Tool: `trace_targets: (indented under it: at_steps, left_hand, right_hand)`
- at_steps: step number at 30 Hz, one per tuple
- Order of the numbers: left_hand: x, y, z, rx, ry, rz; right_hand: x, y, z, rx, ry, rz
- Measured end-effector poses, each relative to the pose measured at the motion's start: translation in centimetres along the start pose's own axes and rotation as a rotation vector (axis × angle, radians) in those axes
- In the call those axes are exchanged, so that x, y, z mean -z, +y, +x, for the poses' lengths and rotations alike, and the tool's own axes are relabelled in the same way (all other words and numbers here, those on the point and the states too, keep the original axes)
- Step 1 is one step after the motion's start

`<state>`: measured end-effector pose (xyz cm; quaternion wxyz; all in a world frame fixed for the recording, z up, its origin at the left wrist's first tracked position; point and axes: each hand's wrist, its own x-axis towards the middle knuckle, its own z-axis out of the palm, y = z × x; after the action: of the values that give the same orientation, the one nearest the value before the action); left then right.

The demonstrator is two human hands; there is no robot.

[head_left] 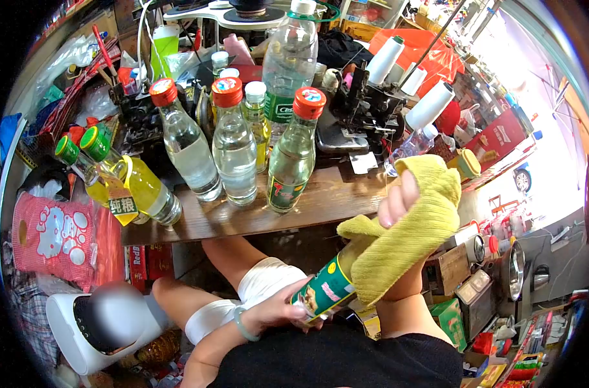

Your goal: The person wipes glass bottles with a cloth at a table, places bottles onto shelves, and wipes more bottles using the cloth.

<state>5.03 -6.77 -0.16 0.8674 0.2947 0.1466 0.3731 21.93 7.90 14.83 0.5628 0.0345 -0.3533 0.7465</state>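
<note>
Bottle (323, 292): on the person's side of the table (236, 221), long axis slanting from left hand (274, 313), clamped around its lower part, toward right hand (399, 200), gripping cloth (407, 244) against its upper end.

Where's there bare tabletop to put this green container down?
The green container could probably stand on the wooden table, between the rightmost red-capped bottle and the black machine. A narrow bare strip also follows the front edge. It's crowded behind, around the large clear bottle, and leftward by the green-capped bottles.

Left hand (280, 310) curled low, right hand (400, 202) raised.
</note>
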Motion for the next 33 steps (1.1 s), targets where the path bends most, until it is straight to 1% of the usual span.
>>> trace_targets:
  at_steps: [1,2,3,5,6,7,8,9,10,11,13,14,15,17,19,20,21,22,23,24,27,28,29,30,32,33]
  left_hand:
    - [-1.4,1.4,0.0,-0.125,0.115,0.139]
    - [-2.8,2.8,0.1,-0.233,0.249,0.29]
    - [-3.5,3.8,-0.1,-0.235,0.251,0.286]
    - [-4.0,4.8,-0.4,-0.354,0.52,0.864]
    - [-3.4,4.3,-0.4,-0.402,0.594,0.922]
    - [-3.4,4.4,-0.5,-0.402,0.595,0.926]
    - [-3.4,4.6,-0.6,-0.423,0.625,1.007]
    - [-3.4,4.7,-0.7,-0.443,0.655,1.088]
    - [-3.3,4.4,-0.6,-0.479,0.647,1.077]
    - [-3.2,4.4,-0.8,-0.476,0.647,1.075]
    - [-3.3,4.7,-1.1,-0.424,0.607,1.062]
    - [-3.1,4.6,-1.1,-0.423,0.607,1.06]
    - [-2.9,4.6,-1.1,-0.413,0.579,1.027]
    - [-2.6,4.6,-1.1,-0.404,0.55,0.996]
    - [-2.5,4.6,-1.1,-0.326,0.431,0.76]
    - [-1.7,4.2,-1.1,-0.301,0.376,0.78]
    - [-1.9,3.9,-1.2,-0.3,0.376,0.78]
    - [-2.2,3.5,-1.3,-0.246,0.39,0.528]
    - [-2.3,3.3,-1.4,-0.19,0.401,0.276]
    - [-2.3,3.4,-1.5,-0.189,0.402,0.275]
    - [-2.0,4.1,-1.8,-0.107,0.137,-0.048]
    - [-2.9,4.3,-1.9,-0.112,0.15,-0.111]
    - [-2.9,4.2,-1.7,-0.114,0.15,-0.11]
    - [-2.7,3.8,-1.6,-0.12,0.142,-0.163]
    - [-0.8,2.2,-1.7,-0.115,0.115,-0.22]
    - [-0.7,2.5,-1.9,-0.116,0.113,-0.217]
  right_hand:
    - [-0.3,0.0,-0.2,0.0,0.06,-0.033]
    - [-0.2,0.3,-0.3,-0.032,0.014,-0.223]
    - [0.4,0.8,-0.8,-0.072,0.046,-0.273]
    - [1.5,1.7,-1.8,-0.158,0.105,-0.369]
    - [1.9,2.4,-2.4,-0.159,0.111,-0.348]
    - [2.3,3.0,-2.9,-0.159,0.118,-0.328]
    - [2.6,3.6,-3.5,-0.156,0.119,-0.326]
    - [3.0,4.1,-4.1,-0.21,0.176,-0.149]
    - [3.3,4.5,-4.7,-0.264,0.231,0.029]
    - [3.5,4.8,-5.3,-0.265,0.235,0.029]
    - [3.5,5.2,-5.9,-0.279,0.205,-0.246]
    - [3.5,5.1,-6.0,-0.33,0.232,-0.16]
    - [3.3,5.0,-5.9,-0.33,0.232,-0.161]
    - [3.1,5.0,-5.8,-0.372,0.155,-0.19]
    - [3.2,5.1,-5.8,-0.435,0.1,-0.198]
    - [3.1,5.7,-6.1,-0.446,0.063,-0.216]
    - [2.6,5.7,-6.3,-0.456,-0.009,-0.317]
    - [2.0,5.6,-6.4,-0.46,-0.082,-0.417]
    - [2.1,5.8,-6.7,-0.46,-0.082,-0.417]
    - [2.1,6.2,-6.9,-0.531,-0.036,-0.269]
    - [1.6,7.0,-7.6,-0.574,-0.051,-0.091]
    - [1.4,7.4,-7.7,-0.566,0.05,-0.059]
    - [1.2,7.5,-7.7,-0.557,0.15,-0.027]
    - [1.3,7.4,-7.4,-0.633,0.221,0.001]
    - [1.7,7.5,-7.3,-0.631,0.209,-0.025]
    - [1.9,7.6,-7.2,-0.629,0.197,-0.052]
